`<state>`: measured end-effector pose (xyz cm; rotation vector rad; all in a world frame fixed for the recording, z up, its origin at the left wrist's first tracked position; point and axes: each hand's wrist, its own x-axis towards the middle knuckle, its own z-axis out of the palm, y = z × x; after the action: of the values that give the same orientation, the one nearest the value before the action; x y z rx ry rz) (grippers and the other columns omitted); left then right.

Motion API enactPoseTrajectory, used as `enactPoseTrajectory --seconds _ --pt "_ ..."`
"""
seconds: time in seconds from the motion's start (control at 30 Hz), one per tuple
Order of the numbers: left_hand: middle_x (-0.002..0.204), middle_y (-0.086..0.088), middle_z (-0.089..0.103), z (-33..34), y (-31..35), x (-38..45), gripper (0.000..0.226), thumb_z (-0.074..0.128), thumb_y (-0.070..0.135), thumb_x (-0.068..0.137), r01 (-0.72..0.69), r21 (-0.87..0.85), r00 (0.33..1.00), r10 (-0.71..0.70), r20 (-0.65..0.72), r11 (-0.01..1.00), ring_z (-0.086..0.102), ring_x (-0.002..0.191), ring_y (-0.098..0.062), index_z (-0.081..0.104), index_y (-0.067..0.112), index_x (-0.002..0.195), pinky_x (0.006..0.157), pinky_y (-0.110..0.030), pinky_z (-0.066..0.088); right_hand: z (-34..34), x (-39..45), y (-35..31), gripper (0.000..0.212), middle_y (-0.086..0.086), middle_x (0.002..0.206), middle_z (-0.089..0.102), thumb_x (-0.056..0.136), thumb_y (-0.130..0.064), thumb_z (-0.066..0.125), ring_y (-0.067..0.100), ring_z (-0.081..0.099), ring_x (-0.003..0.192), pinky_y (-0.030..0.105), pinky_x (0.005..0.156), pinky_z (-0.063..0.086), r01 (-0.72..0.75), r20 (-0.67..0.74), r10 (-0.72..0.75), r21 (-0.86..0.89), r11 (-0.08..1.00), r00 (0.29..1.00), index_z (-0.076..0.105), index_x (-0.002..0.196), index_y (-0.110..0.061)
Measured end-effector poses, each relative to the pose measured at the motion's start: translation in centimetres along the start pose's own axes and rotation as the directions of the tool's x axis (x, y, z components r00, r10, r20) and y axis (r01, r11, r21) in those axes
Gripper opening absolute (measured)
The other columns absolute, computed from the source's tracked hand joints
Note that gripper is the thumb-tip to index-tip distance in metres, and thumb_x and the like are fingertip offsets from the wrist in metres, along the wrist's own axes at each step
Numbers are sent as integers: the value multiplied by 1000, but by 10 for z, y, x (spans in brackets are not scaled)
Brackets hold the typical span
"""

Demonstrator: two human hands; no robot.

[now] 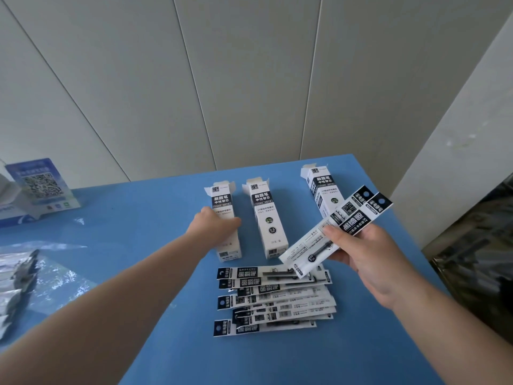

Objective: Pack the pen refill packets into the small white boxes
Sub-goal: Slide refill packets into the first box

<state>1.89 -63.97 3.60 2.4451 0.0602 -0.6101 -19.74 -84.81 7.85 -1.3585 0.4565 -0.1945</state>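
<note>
Three small white boxes with black labels lie on the blue table, their far flaps open: a left box (223,201), a middle box (268,218) and a right box (322,190). My left hand (215,225) is closed around the left box at its middle. My right hand (369,254) holds two flat refill packets (333,229) fanned out above the table, over the right box's near end. A loose stack of several more refill packets (274,298) lies in front of the boxes, between my forearms.
A blue QR-code sign (41,187) stands at the far left beside a white object. Clear plastic bags (25,276) lie at the left table edge. A white wall rises behind the table, and a dark cluttered area (472,262) sits past its right edge.
</note>
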Motion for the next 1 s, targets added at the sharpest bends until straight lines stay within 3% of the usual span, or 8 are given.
enactPoseTrajectory --seconds 0.1,0.17,0.27,0.37,0.47,0.6,0.83,1.0 --pt "100 -7 70 0 0 -3 28 59 37 79 17 -149 999 -11 40 989 68 81 -22 63 18 97 59 -29 53 2 -3 -1 13 11 100 79 98 -13 64 23 76 96 27 76 61 15 -20 -15 -19 1000 1000 76 93 -12" --pt "96 -9 72 -3 -3 -8 24 59 35 83 26 -217 999 -18 39 976 71 80 -24 62 16 97 65 -35 60 3 -5 -2 15 10 101 79 98 -12 64 22 76 96 27 77 61 26 -28 -26 -14 1000 999 77 91 -15" --pt "95 -5 69 -11 -12 -22 26 58 33 83 -10 -276 1000 9 -7 961 68 81 -22 54 18 103 61 -36 57 4 -10 -5 14 8 102 79 97 -12 65 22 76 98 26 77 60 33 -20 -34 -6 999 999 78 92 -16" --pt "100 5 60 -17 -30 -43 42 62 30 79 -193 -197 977 169 -130 961 63 81 -16 43 24 116 57 -29 48 5 -15 -11 13 8 102 79 96 -15 67 21 76 98 25 76 60 59 -16 -59 -1 998 998 79 93 -17" --pt "115 15 48 -22 -48 -71 67 66 28 79 -430 -67 890 410 -200 900 59 87 -10 29 40 133 58 -25 47 8 -20 -24 14 6 101 80 95 -17 68 20 75 98 25 76 59 103 -27 -102 30 994 994 80 91 -22" --pt "124 20 37 -16 -72 -110 77 73 20 81 -651 99 709 650 -273 753 47 103 3 27 34 141 84 -17 40 16 -33 -40 11 6 103 79 95 -21 69 20 75 100 28 78 60 194 44 -197 66 979 979 79 92 -23" --pt "132 16 32 -1 -102 -146 92 82 8 75 -757 243 532 788 -312 607 48 112 -5 27 21 147 92 -16 40 44 -51 -56 24 2 94 80 98 -14 66 16 77 93 25 75 59 339 20 -342 99 936 939 78 82 -27" --pt "134 4 39 0 -113 -154 97 83 7 70 -778 294 497 830 -253 555 33 120 19 28 16 148 97 2 22 65 -55 -51 12 1 92 80 94 -26 68 17 77 90 40 83 62 368 59 -364 -126 921 930 77 86 -24"
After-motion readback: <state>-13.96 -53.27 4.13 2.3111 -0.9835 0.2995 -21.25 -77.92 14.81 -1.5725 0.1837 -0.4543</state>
